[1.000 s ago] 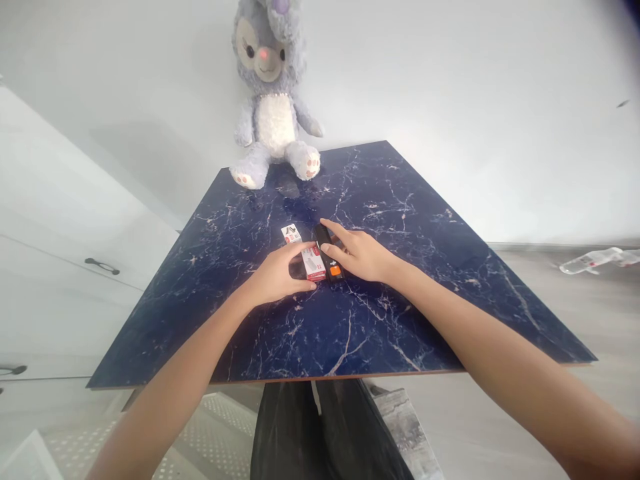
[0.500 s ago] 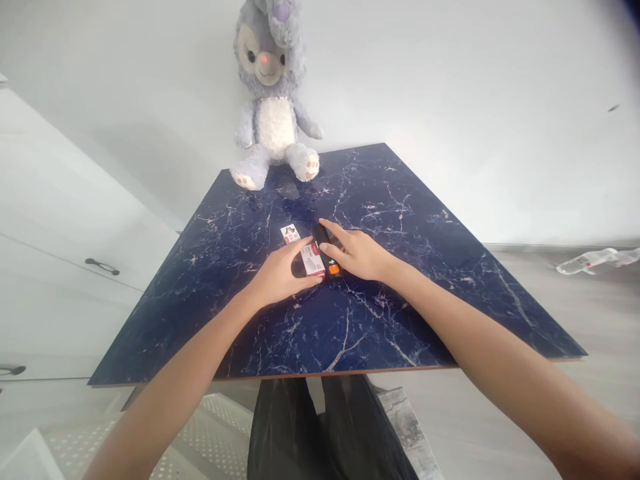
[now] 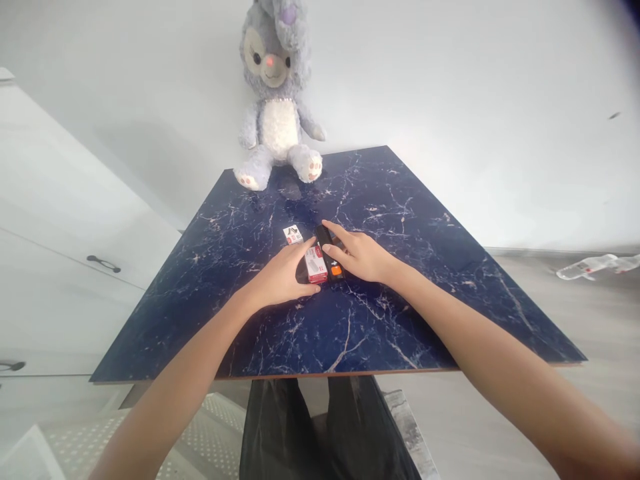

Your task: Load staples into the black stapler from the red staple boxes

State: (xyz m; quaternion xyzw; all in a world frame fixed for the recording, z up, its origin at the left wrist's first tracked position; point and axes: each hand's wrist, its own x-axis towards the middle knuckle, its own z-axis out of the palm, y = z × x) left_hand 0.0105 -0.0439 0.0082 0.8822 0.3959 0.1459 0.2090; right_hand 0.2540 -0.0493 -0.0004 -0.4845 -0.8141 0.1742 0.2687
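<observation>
Around a small red-and-white box (image 3: 316,264) on the dark blue table, my left hand (image 3: 281,275) is open, thumb and index finger apart. Its thumb tip is near the box's front edge, and the index fingertip is by the far end. My right hand (image 3: 361,255) holds a narrow black box (image 3: 336,270) with an orange patch, its index finger at the far end and thumb on the near side. The two boxes lie side by side, touching or nearly so. Just beyond my left hand is a small white box (image 3: 293,233) with a dark picture, partly hidden by that hand.
A grey plush toy (image 3: 280,127) sits at the back of the marble-patterned table (image 3: 400,320), against the wall. White cabinets (image 3: 60,267) with dark handles stand on the left. Clear plastic (image 3: 590,267) lies on the floor at right.
My left thumb has moved off the red-and-white box's front edge, toward me. My right hand keeps its place on the black box. The whole view has shifted slightly.
</observation>
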